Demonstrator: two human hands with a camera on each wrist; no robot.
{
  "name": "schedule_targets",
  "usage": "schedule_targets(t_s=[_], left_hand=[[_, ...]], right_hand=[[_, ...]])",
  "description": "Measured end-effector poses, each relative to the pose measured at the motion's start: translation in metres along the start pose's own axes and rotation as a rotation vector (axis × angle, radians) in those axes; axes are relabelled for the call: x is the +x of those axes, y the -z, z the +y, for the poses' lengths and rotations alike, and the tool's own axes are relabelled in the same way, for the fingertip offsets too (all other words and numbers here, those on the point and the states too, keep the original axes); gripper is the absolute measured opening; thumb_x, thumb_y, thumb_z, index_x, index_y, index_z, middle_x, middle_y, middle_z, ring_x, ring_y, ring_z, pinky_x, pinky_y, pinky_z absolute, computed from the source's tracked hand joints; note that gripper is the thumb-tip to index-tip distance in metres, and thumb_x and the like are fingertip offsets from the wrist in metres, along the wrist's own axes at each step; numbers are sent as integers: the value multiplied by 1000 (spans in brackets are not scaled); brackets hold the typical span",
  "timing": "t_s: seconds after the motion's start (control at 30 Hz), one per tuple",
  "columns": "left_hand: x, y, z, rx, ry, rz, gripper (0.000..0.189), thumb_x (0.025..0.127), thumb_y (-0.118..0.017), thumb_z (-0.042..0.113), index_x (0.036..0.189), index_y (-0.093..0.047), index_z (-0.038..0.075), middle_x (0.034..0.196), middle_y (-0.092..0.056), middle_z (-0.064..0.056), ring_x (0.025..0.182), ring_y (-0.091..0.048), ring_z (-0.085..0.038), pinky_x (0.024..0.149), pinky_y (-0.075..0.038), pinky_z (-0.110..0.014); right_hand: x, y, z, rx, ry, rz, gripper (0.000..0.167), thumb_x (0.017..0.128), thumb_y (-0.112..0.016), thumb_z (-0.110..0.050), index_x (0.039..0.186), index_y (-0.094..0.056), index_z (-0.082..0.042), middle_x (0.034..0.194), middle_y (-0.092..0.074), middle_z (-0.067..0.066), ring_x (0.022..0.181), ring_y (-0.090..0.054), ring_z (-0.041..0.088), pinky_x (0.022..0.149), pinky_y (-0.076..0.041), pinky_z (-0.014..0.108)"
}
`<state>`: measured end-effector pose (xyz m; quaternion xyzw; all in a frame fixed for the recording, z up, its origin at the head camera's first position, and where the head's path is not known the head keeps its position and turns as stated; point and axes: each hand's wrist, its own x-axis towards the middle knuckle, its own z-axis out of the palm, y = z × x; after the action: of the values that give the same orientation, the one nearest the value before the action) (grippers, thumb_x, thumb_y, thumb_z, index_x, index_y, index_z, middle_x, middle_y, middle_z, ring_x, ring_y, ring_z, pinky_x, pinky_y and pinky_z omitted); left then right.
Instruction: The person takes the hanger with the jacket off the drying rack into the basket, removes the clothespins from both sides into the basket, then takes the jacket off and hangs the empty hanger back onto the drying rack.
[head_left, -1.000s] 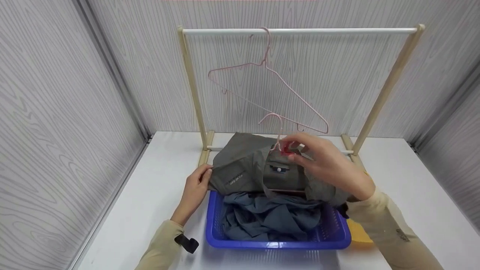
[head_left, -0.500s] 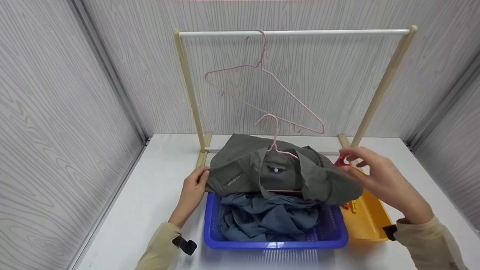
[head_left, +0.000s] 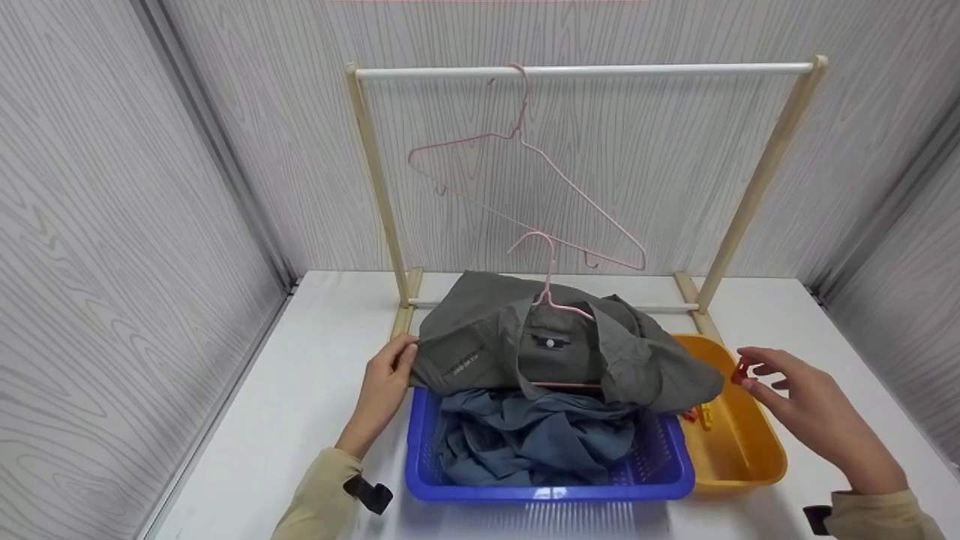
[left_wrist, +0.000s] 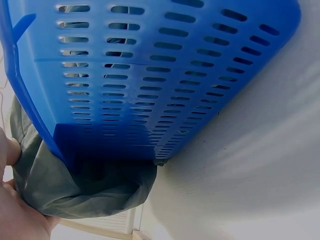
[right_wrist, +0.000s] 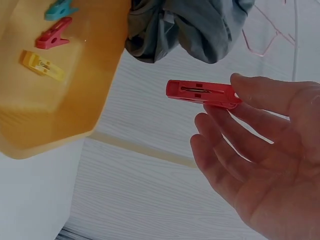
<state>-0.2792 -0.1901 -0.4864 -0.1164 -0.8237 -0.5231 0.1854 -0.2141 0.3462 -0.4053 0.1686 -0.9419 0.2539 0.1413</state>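
A grey-green shirt (head_left: 480, 307) is draped over the back of the blue basket (head_left: 551, 493), with a pink hanger (head_left: 551, 274) inside it whose hook stands out at the collar. My left hand (head_left: 382, 382) pinches the shirt's left edge by the basket's corner. Held between thumb and fingertips of my right hand (head_left: 814, 409) is a red clothespin (right_wrist: 200, 92), close by the right rim of the yellow bin (head_left: 739, 457). In the right wrist view, a yellow clothespin (right_wrist: 42, 65), a red one (right_wrist: 53, 34) and a teal one (right_wrist: 61, 10) lie in that bin.
A dark blue-grey garment (head_left: 536, 439) lies crumpled in the basket. Behind stands a wooden rack with a white rail (head_left: 637, 70), from which another pink hanger (head_left: 581, 189) hangs. Patterned panels (head_left: 135, 225) enclose the white table (head_left: 307, 337).
My right hand, holding the red clothespin, has moved from the hanger's neck at the collar rightward and down to beside the yellow bin. My left hand keeps its hold on the shirt.
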Motion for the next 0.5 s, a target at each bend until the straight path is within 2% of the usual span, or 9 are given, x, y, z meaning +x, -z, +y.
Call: schedule_targets(t_s=[0.07, 0.13, 0.2, 0.27, 0.3, 0.37, 0.5], left_hand=[[0, 0, 0, 0, -1, 1, 22, 104, -51, 22, 113, -67, 8, 83, -54, -2, 73, -47, -17, 67, -40, -30], [0, -1, 0, -3, 0, 1, 22, 104, -51, 22, 114, -67, 8, 84, -55, -2, 74, -48, -17, 68, -40, -31], [-1, -1, 1, -4, 2, 3, 22, 104, -51, 21, 114, -66, 9, 86, -56, -2, 75, -48, -17, 69, -41, -31], [-1, -1, 1, -8, 0, 2, 22, 104, -51, 22, 114, -66, 9, 86, -57, -2, 76, -49, -17, 69, -41, -31], [-2, 0, 1, -9, 0, 2, 22, 104, -51, 21, 115, -66, 8, 87, -57, -2, 76, -49, -17, 69, -41, -31], [-1, 0, 1, -8, -1, 1, 22, 104, -51, 21, 114, -66, 8, 86, -56, -1, 75, -49, -18, 68, -41, -31], [-1, 0, 0, -10, -2, 8, 23, 104, -51, 22, 113, -67, 9, 83, -55, -1, 74, -48, -17, 67, -40, -30]], right_hand=[[-1, -2, 4, 14, -19, -7, 40, 92, -71, -11, 129, -59, -1, 110, -67, 10, 95, -56, 3, 77, -48, 14], [-1, -3, 7, 24, -40, -22, 41, 93, -70, -12, 130, -57, 0, 109, -66, 11, 96, -59, 10, 77, -47, 13], [-1, -5, 8, 23, -54, -27, 42, 93, -69, -12, 131, -56, 1, 111, -66, 13, 100, -60, 18, 80, -52, 23], [0, -8, 8, 19, -59, -19, 43, 94, -69, -13, 132, -54, 2, 115, -63, 19, 104, -59, 32, 85, -53, 37], [0, -9, 7, 18, -60, -9, 44, 94, -68, -13, 132, -53, 3, 118, -61, 21, 107, -56, 39, 88, -51, 46], [0, -14, 4, 18, -39, 38, 43, 93, -69, -11, 131, -53, 3, 124, -56, 25, 111, -50, 44, 89, -42, 62], [6, -29, -10, 45, 24, 141, 40, 95, -67, -10, 130, -54, 3, 132, -51, 26, 118, -43, 47, 94, -33, 67]])
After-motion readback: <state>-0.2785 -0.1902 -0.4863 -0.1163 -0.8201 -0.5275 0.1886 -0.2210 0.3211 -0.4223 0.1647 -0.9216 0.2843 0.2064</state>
